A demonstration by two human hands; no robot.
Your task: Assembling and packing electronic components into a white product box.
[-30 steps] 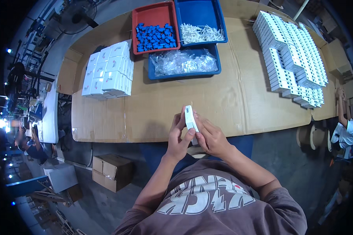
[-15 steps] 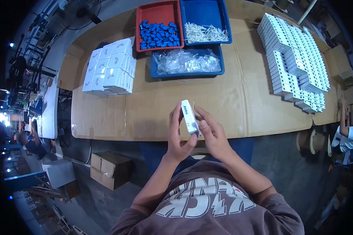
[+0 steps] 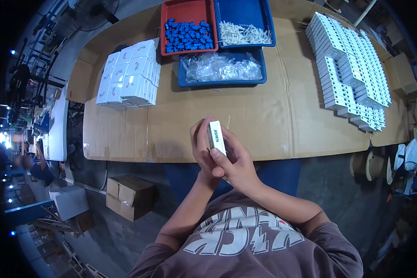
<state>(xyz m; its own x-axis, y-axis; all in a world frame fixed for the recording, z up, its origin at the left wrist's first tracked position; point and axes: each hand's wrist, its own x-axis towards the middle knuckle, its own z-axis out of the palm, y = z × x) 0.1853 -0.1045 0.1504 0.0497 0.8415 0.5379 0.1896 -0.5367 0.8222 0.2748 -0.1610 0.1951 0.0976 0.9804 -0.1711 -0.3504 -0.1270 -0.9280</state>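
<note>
A small white box (image 3: 217, 135) with dark print on its narrow side is held upright between my two hands, above the near edge of the cardboard-covered table. My left hand (image 3: 201, 146) is closed along the box's left side. From the right, my right hand (image 3: 238, 162) wraps round it, the thumb pressed near its lower end. The palms and part of the box's broad faces are hidden by the fingers.
Beyond my hands stand a red tray (image 3: 190, 50) of blue plastic pieces, a blue tray (image 3: 245, 45) of white sticks and another blue tray (image 3: 222, 84) of clear bags. White boxes (image 3: 127, 76) are stacked left, more white boxes (image 3: 350, 76) right. A carton (image 3: 129, 197) sits on the floor.
Both hands have shifted a little left with the white box. The box has turned, and my right thumb and fingers now wrap closer round it.
</note>
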